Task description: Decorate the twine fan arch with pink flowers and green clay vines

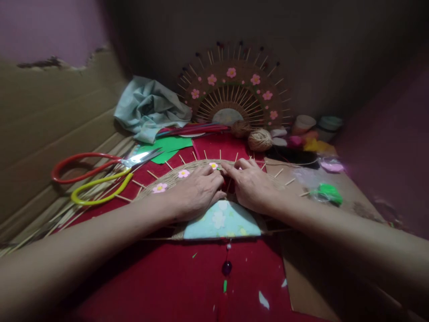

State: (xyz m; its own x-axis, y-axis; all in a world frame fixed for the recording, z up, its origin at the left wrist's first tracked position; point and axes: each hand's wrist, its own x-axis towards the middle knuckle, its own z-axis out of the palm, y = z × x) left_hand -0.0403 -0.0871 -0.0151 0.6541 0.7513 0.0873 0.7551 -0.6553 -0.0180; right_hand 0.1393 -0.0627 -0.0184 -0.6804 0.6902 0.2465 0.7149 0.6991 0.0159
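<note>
A half-round fan of thin sticks woven with twine [174, 173] lies in front of me, with a light blue flowered cloth half-circle [219, 222] at its base. Pink foam flowers [183, 173] sit along the twine band. My left hand [197, 190] is closed, its curled fingers on the band just below the middle flower [213, 166]. From the other side, my right hand [253, 183] grips the band, its index finger reaching close to that flower. A bit of green shows between the fingertips. Below the cloth hangs a beaded string with a dark bead [227, 268].
Scissors with red and yellow handles [100, 179] lie on the left, beside green sheets [167, 150]. Behind are a crumpled pale blue cloth [150, 107], a finished-looking stick fan [231, 85] and twine balls [260, 140]. A green bundle [328, 193] rests on cardboard at right.
</note>
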